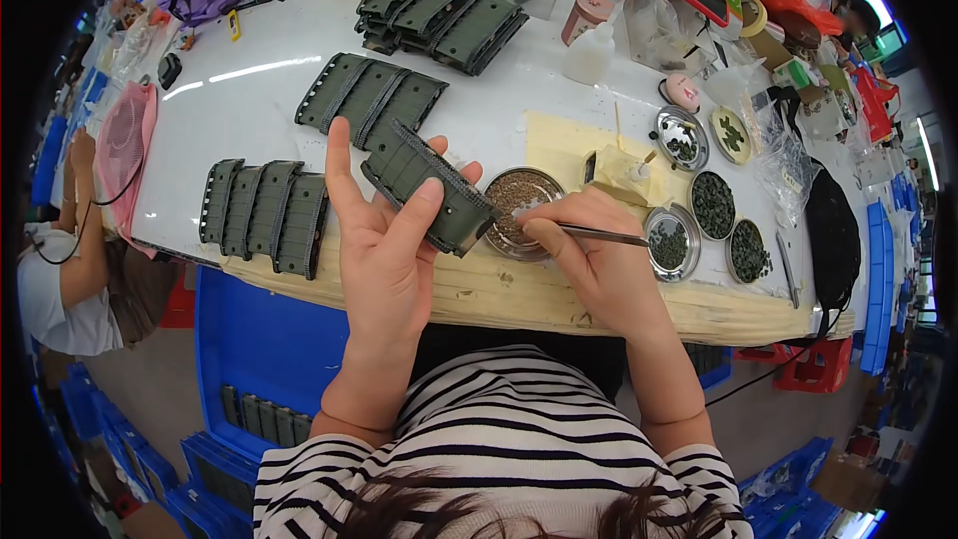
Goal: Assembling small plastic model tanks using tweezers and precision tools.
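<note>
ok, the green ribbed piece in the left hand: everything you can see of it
The ribbed piece is a dark olive-green strip, fabric-like or rubbery, with raised lengthwise ribs and a row of small pale marks along one edge. It lies tilted across the left hand, thumb on top, fingers behind, above the table's wooden front edge. Its lower end reaches the rim of the round metal dish, where the right hand works a thin metal tool. Similar strips lie nearby.
</note>
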The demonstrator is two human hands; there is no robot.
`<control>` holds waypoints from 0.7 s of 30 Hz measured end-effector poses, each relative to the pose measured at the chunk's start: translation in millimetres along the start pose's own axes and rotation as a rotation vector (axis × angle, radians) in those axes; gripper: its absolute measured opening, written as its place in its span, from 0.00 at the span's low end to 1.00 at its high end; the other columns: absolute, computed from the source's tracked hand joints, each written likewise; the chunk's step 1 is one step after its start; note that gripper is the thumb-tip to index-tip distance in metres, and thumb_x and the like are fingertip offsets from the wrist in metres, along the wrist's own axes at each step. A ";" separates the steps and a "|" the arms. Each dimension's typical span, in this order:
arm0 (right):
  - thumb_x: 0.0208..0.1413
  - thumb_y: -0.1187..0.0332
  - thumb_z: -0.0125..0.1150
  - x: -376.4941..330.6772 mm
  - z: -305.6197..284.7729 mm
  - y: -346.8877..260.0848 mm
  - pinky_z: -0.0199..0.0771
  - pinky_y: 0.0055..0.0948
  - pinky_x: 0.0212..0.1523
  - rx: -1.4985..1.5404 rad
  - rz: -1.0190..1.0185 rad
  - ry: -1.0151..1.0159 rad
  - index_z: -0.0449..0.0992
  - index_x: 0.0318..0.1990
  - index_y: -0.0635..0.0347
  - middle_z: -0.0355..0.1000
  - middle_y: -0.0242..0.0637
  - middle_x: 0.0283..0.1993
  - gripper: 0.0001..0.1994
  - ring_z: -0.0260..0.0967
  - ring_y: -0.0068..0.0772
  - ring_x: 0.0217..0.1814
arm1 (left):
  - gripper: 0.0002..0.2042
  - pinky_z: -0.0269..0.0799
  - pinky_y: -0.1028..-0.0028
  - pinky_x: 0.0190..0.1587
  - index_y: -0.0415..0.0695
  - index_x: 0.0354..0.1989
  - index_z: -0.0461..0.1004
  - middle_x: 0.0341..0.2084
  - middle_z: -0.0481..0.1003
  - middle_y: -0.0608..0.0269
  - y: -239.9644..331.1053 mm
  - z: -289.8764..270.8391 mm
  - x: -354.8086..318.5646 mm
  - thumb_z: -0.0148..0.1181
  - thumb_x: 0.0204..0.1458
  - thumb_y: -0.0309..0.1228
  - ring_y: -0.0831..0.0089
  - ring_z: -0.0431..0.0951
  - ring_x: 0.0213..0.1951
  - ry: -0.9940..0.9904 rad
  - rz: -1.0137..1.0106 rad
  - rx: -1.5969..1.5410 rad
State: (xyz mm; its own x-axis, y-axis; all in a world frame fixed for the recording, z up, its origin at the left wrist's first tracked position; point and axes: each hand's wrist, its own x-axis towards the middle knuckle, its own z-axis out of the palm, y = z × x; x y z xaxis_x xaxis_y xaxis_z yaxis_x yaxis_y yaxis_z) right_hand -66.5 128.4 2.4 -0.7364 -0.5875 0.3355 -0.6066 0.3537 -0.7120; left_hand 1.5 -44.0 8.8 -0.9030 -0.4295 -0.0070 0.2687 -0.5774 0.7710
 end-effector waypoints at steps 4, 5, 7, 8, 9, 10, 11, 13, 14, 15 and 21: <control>0.51 0.71 0.62 -0.4 2.5 2.8 0.67 0.31 0.33 0.024 0.010 0.014 0.79 0.33 0.62 0.75 0.38 0.29 0.05 0.67 0.38 0.30 | 0.20 0.78 0.69 0.45 0.40 0.60 0.57 0.51 0.67 0.50 1.3 1.5 0.3 0.48 0.59 0.22 0.57 0.75 0.50 -0.037 0.018 0.072; 0.50 0.70 0.63 -0.5 2.8 3.0 0.67 0.32 0.32 0.036 0.015 0.026 0.79 0.33 0.61 0.74 0.38 0.29 0.05 0.67 0.40 0.30 | 0.18 0.78 0.68 0.46 0.39 0.58 0.60 0.52 0.67 0.49 0.7 -2.3 1.2 0.48 0.60 0.24 0.57 0.75 0.50 -0.059 0.003 0.086; 0.51 0.71 0.62 -1.0 2.6 3.4 0.67 0.31 0.32 0.083 0.033 0.055 0.79 0.33 0.61 0.75 0.38 0.28 0.05 0.67 0.37 0.30 | 0.13 0.78 0.67 0.46 0.38 0.53 0.64 0.52 0.68 0.49 -0.8 -4.2 1.6 0.47 0.61 0.27 0.57 0.75 0.50 -0.080 -0.015 0.122; 0.51 0.71 0.62 -1.4 2.0 3.5 0.66 0.30 0.32 0.107 0.042 0.070 0.79 0.34 0.61 0.75 0.37 0.28 0.05 0.67 0.36 0.29 | 0.11 0.78 0.67 0.46 0.38 0.51 0.66 0.52 0.68 0.49 -1.6 -3.2 0.5 0.47 0.62 0.28 0.57 0.76 0.49 -0.079 -0.018 0.146; 0.52 0.71 0.62 -1.2 -0.1 2.3 0.66 0.29 0.33 0.149 0.032 0.093 0.79 0.34 0.61 0.75 0.36 0.28 0.05 0.67 0.35 0.29 | 0.10 0.78 0.68 0.46 0.38 0.48 0.68 0.52 0.68 0.50 -2.0 -2.7 -0.1 0.46 0.62 0.29 0.57 0.76 0.49 -0.076 -0.017 0.170; 0.52 0.71 0.61 -1.2 -4.9 -0.5 0.65 0.28 0.33 0.191 0.022 0.116 0.79 0.34 0.61 0.75 0.36 0.28 0.05 0.66 0.33 0.29 | 0.09 0.77 0.69 0.46 0.38 0.43 0.68 0.51 0.68 0.51 -2.2 -2.3 0.0 0.46 0.63 0.31 0.59 0.77 0.48 -0.091 -0.029 0.207; 0.53 0.71 0.61 -1.1 -10.2 -3.7 0.64 0.28 0.33 0.232 0.012 0.139 0.80 0.35 0.61 0.75 0.35 0.28 0.05 0.66 0.32 0.29 | 0.09 0.76 0.71 0.46 0.38 0.42 0.69 0.49 0.69 0.53 -3.1 -2.5 0.5 0.47 0.62 0.31 0.62 0.77 0.48 -0.143 -0.068 0.194; 0.53 0.71 0.61 0.7 -21.6 -12.3 0.64 0.26 0.34 0.217 -0.049 0.144 0.80 0.35 0.61 0.75 0.34 0.28 0.05 0.65 0.30 0.28 | 0.08 0.74 0.76 0.46 0.37 0.39 0.69 0.46 0.69 0.57 -4.0 -3.8 0.0 0.50 0.61 0.30 0.69 0.77 0.47 -0.237 -0.146 0.174; 0.53 0.71 0.61 1.6 -26.4 -15.7 0.63 0.26 0.34 0.209 -0.079 0.147 0.80 0.35 0.61 0.75 0.33 0.28 0.05 0.65 0.29 0.28 | 0.09 0.73 0.78 0.45 0.37 0.37 0.69 0.42 0.71 0.59 -5.8 1.5 -1.2 0.48 0.63 0.32 0.75 0.76 0.43 -0.265 -0.174 0.184; 0.53 0.71 0.61 1.8 -30.6 -18.1 0.63 0.26 0.34 0.204 -0.089 0.136 0.80 0.35 0.61 0.75 0.33 0.28 0.05 0.65 0.29 0.28 | 0.10 0.72 0.79 0.44 0.37 0.37 0.69 0.40 0.72 0.60 -8.1 3.7 -0.5 0.47 0.63 0.32 0.77 0.75 0.42 -0.331 -0.191 0.206; 0.51 0.71 0.63 2.6 -45.7 -22.2 0.64 0.27 0.34 0.119 -0.145 0.057 0.80 0.36 0.60 0.75 0.33 0.28 0.06 0.65 0.32 0.28 | 0.15 0.68 0.82 0.39 0.40 0.33 0.68 0.32 0.74 0.65 -17.0 14.8 3.5 0.43 0.65 0.38 0.84 0.70 0.34 -0.485 -0.297 0.305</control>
State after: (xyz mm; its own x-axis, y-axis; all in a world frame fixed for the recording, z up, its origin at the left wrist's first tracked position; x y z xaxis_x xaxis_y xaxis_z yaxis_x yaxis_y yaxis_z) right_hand -68.7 152.2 47.2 -0.6618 -0.5825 0.4719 -0.6702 0.1778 -0.7205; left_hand -11.1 -25.4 5.1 -0.9924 0.1224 -0.0141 -0.0587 -0.3689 0.9276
